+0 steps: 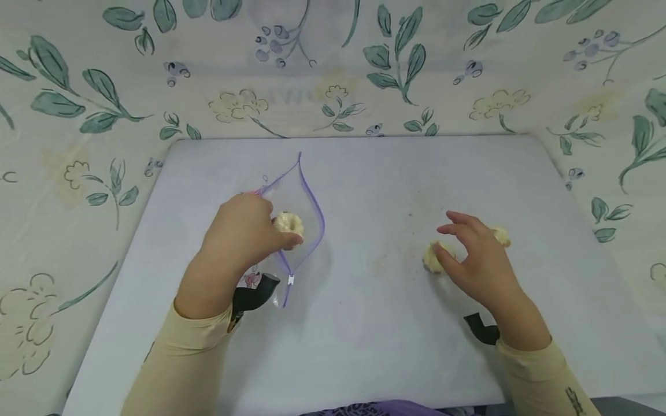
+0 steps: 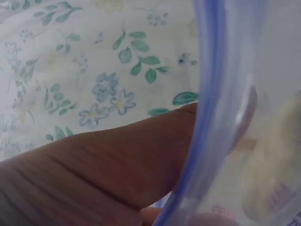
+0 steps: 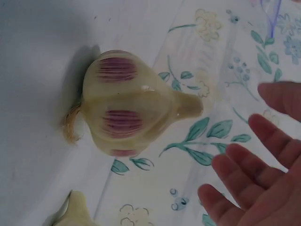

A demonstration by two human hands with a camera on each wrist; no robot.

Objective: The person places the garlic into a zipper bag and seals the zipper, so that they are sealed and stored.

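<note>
A clear zip bag (image 1: 310, 190) with a purple zip edge stands with its mouth spread wide. My left hand (image 1: 236, 231) grips the bag at its left side, the thumb lying across the mouth. Inside the bag a pale garlic bulb (image 1: 289, 222) shows beside that thumb; the left wrist view has the bulb (image 2: 265, 174) blurred behind plastic. My right hand (image 1: 476, 260) hovers with fingers spread, holding nothing. Beneath and beside it are two garlic bulbs (image 1: 433, 259), the farther bulb (image 1: 501, 236) partly hidden. Purple streaks and a root tuft mark the nearer bulb (image 3: 122, 103) in the right wrist view.
A white board (image 1: 364, 346) lies under everything. Around it spreads a cloth (image 1: 322, 75) printed with leaves and flowers. Black straps (image 1: 255, 294) stick out at both wrists. A bit of purple cloth (image 1: 385, 408) shows at the near edge.
</note>
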